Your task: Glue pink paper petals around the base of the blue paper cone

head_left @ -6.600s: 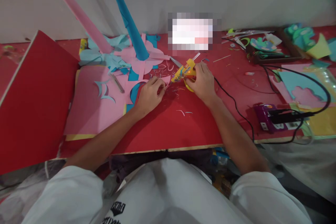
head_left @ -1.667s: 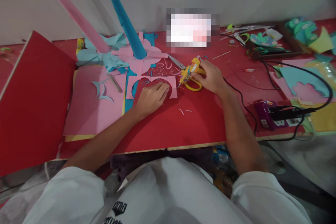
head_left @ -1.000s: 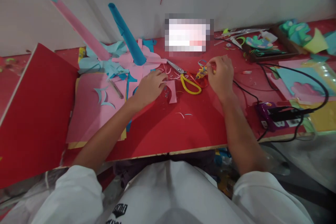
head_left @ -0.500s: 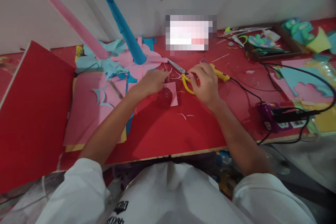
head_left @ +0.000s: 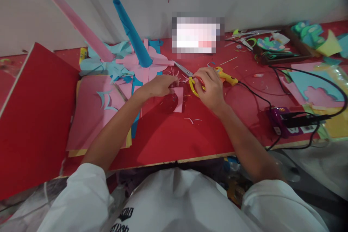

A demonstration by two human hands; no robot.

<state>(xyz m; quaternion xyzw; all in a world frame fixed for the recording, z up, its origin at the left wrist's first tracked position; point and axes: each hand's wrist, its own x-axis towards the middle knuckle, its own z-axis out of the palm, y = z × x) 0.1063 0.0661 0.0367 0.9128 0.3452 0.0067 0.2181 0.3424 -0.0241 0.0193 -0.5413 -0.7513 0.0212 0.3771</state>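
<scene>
My left hand [head_left: 161,86] is closed, its fingertips pinching the upper edge of a small pink paper piece [head_left: 178,100] with a curved cut-out on one side. To the right, my right hand [head_left: 210,87] wraps around the handles of a pair of scissors [head_left: 183,68], yellow and red at the grip. The blades point up and left, away from the pink piece. Beyond my left hand stands a rolled blue paper tube [head_left: 133,36] on a pink flower-shaped base [head_left: 160,61]. Thin pink paper scraps lie between the hands.
A yellow glue gun [head_left: 230,78] lies beside my right hand, its cord running to a purple power box [head_left: 280,121]. Stacked pink sheets [head_left: 87,116] are at left, near a red board [head_left: 38,116]. A pink paper tube [head_left: 81,29] leans behind; a brown tray [head_left: 288,56] sits back right.
My left fingertips have shifted slightly right, and the pink piece has dropped a little toward me. My right hand has tilted slightly lower, showing more of the scissors' red grip.
</scene>
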